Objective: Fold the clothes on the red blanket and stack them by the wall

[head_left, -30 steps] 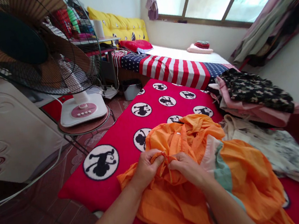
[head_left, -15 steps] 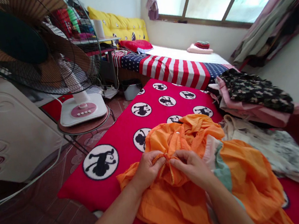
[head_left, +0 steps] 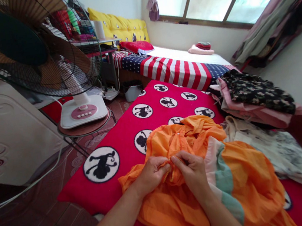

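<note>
An orange jacket [head_left: 249, 174] with white and pale green panels lies bunched on a red cover [head_left: 115, 140] printed with black monkey figures in white circles. Both hands meet at its yellow-toothed zipper [head_left: 172, 177]. My left hand [head_left: 154, 172] pinches the fabric on the left side of the zipper between thumb and fingers. From the right, my right hand [head_left: 191, 169] pinches the other side, its fingertips almost touching the left ones. The fingers hide the zipper's slider and the part they grip.
On the right lie a pale patterned garment [head_left: 274, 151] and a pile with a black floral garment [head_left: 257, 90] on pink cloth. At left a fan [head_left: 83, 107] stands on a round stool [head_left: 85, 127]. Behind is a bed with a striped, starred cover [head_left: 173, 70].
My right hand has shifted slightly and turned, its fingers now more bent over the zipper. My left hand stays pinched close to the same spot. Less of the zipper's loose end shows.
</note>
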